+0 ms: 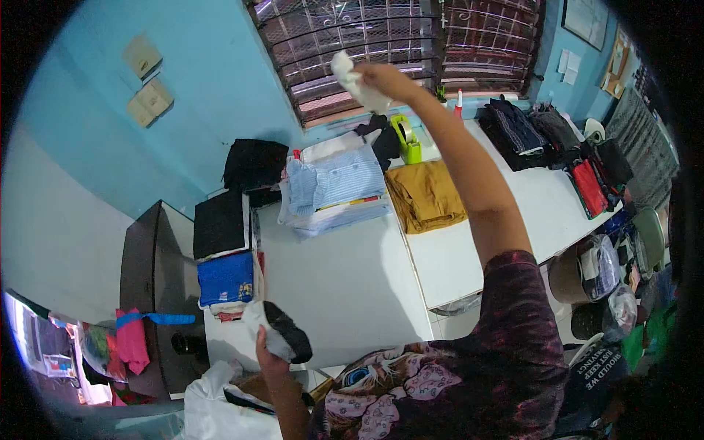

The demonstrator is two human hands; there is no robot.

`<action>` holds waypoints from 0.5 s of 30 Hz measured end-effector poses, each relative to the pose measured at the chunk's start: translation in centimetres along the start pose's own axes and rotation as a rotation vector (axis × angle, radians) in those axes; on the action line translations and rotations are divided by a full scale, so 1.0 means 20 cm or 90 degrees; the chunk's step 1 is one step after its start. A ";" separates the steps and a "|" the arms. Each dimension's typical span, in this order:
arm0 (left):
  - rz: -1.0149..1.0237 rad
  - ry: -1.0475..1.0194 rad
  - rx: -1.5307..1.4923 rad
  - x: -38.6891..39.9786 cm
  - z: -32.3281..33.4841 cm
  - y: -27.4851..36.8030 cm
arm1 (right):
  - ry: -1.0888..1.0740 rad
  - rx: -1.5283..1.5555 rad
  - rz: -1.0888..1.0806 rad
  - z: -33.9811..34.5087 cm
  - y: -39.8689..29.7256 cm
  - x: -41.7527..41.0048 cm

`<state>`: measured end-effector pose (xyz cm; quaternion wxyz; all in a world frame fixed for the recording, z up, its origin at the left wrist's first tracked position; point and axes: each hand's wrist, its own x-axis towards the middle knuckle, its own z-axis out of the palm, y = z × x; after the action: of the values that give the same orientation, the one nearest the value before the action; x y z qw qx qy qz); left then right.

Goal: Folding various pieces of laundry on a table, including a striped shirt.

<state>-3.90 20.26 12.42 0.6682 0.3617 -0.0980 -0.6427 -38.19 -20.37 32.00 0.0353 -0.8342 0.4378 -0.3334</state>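
Observation:
My right hand (385, 80) is raised toward the barred window, gripping a small white cloth item (360, 91) that hangs from the fingers. Low at the left, my left hand (269, 347) holds a folded black-and-white cloth piece (283, 333) above the front edge of the white table (335, 280). Whether either piece is a sock or another garment I cannot tell. Past the left hand sits a stack topped by a folded blue garment (226, 279). Below my right forearm lie folded mustard-coloured garments (426, 195). Folded light-blue striped clothes (352, 179) are stacked beside them.
Black folded clothes (223, 223) line the table's left side. A lime-green tape dispenser (408, 143) stands by the window (357, 38). Dark clothes (511, 132) are piled on the right table. A white plastic bag (212, 404) lies at the lower left, near a dark cabinet (165, 280).

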 end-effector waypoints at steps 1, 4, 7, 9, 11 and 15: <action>-0.014 -0.010 -0.015 0.04 0.03 -0.04 | 0.042 -0.093 -0.038 0.07 0.04 -0.04; -0.084 -0.063 0.003 0.17 0.11 -0.12 | 0.050 0.074 0.050 0.30 0.03 -0.23; -0.161 -0.078 0.075 0.29 0.18 -0.20 | -0.128 0.457 0.075 0.55 -0.19 -0.65; -0.306 -0.026 0.153 0.36 0.23 -0.25 | -0.345 0.532 0.022 0.65 -0.38 -0.93; -0.316 -0.130 0.258 0.39 0.28 -0.32 | -0.394 0.679 0.067 0.70 -0.57 -1.19; -0.424 -0.208 0.440 0.42 0.32 -0.42 | -0.434 0.545 0.254 0.64 -0.70 -1.42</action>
<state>-13.09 10.79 9.13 0.2439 0.4679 -0.2875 -0.7994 -31.91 6.72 11.98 0.5702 -0.7076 0.3765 -0.1801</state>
